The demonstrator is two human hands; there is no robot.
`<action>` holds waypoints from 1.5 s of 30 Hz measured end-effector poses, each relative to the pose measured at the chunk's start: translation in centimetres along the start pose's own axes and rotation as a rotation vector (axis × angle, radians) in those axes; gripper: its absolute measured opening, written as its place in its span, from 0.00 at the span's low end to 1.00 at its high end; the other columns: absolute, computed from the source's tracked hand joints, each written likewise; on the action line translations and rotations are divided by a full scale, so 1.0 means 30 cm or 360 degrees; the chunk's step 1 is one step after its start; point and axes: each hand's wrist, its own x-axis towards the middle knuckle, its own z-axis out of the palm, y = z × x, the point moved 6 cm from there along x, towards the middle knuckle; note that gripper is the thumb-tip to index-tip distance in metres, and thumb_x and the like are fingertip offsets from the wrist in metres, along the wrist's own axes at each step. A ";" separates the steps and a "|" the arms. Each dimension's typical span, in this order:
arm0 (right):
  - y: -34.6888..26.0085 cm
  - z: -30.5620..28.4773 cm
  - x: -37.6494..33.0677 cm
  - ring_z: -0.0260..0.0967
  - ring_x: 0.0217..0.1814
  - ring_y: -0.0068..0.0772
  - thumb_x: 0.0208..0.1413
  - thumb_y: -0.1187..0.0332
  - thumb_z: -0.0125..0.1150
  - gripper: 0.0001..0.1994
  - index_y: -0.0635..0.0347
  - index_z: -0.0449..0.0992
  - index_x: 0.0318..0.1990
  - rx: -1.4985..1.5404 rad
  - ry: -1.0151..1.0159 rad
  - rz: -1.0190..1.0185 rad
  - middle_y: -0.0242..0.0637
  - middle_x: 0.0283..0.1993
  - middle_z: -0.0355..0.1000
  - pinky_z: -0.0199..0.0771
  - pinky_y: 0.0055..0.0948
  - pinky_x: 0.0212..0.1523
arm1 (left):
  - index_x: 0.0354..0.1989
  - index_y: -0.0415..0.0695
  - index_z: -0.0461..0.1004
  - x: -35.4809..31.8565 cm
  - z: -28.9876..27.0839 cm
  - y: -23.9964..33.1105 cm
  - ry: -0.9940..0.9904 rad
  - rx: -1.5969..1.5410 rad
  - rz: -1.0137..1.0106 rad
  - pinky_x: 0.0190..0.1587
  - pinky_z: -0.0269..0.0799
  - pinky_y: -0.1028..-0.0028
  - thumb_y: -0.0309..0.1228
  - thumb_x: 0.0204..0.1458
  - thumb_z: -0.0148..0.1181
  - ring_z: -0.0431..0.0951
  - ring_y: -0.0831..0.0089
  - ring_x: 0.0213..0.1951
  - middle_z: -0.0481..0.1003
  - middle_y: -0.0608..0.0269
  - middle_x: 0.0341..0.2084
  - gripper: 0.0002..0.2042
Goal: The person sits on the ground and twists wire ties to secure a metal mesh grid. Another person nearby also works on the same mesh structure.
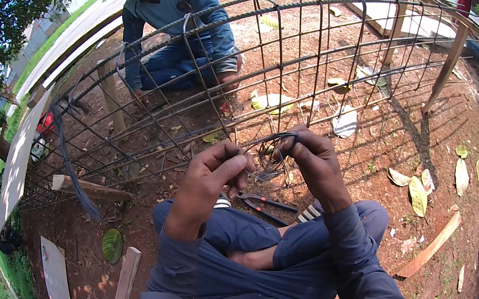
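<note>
A looped bundle of thin dark tie wire [271,149] spans the gap between my two hands, above my crossed legs. My right hand [311,156] grips the bundle's right end between thumb and fingers. My left hand [218,175] is pinched at the bundle's left end, where strands reach the fingertips. Just beyond my hands stands a long cage of steel reinforcing bars [281,66], with square stirrups along its length. Black-handled pincers [267,208] with red marks lie on the ground beside my feet, below the wire.
Across the cage a person in blue [176,33] kneels with hands at the lower bars. More tie wire [68,159] hangs over the cage's left end. Wooden stakes [447,67] prop the cage. Wood offcuts [126,287], a pale board [57,278] and fallen leaves surround me.
</note>
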 end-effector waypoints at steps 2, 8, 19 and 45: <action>-0.003 0.017 0.001 0.74 0.47 0.28 0.65 0.70 0.60 0.09 0.68 0.80 0.42 0.0050 -0.0061 0.0021 0.34 0.40 0.74 0.73 0.31 0.51 | 0.42 0.42 0.71 0.003 -0.012 -0.006 0.0030 -0.0219 0.0034 0.24 0.69 0.80 0.29 0.64 0.55 0.75 0.79 0.25 0.78 0.59 0.31 0.05; 0.015 0.033 -0.002 0.75 0.49 0.31 0.66 0.69 0.59 0.09 0.66 0.80 0.43 0.0123 -0.0100 0.0079 0.36 0.42 0.74 0.74 0.33 0.53 | 0.43 0.43 0.70 0.003 -0.015 -0.037 0.0057 -0.0735 -0.0058 0.16 0.66 0.81 0.30 0.65 0.56 0.73 0.77 0.16 0.79 0.56 0.30 0.05; 0.015 0.055 0.004 0.62 0.74 0.51 0.71 0.66 0.53 0.12 0.64 0.76 0.51 0.0147 -0.0155 -0.0238 0.54 0.69 0.65 0.66 0.48 0.70 | 0.52 0.46 0.68 -0.014 0.059 -0.117 0.0346 -0.0868 -0.0198 0.14 0.61 0.82 0.31 0.67 0.55 0.68 0.80 0.15 0.74 0.64 0.26 0.09; 0.001 0.024 -0.021 0.66 0.70 0.35 0.73 0.72 0.47 0.16 0.67 0.67 0.64 0.0247 0.0506 -0.0164 0.46 0.65 0.70 0.64 0.32 0.71 | 0.64 0.35 0.70 0.024 0.250 -0.139 0.1008 0.1467 0.1079 0.28 0.78 0.71 0.30 0.52 0.73 0.81 0.69 0.30 0.78 0.49 0.46 0.31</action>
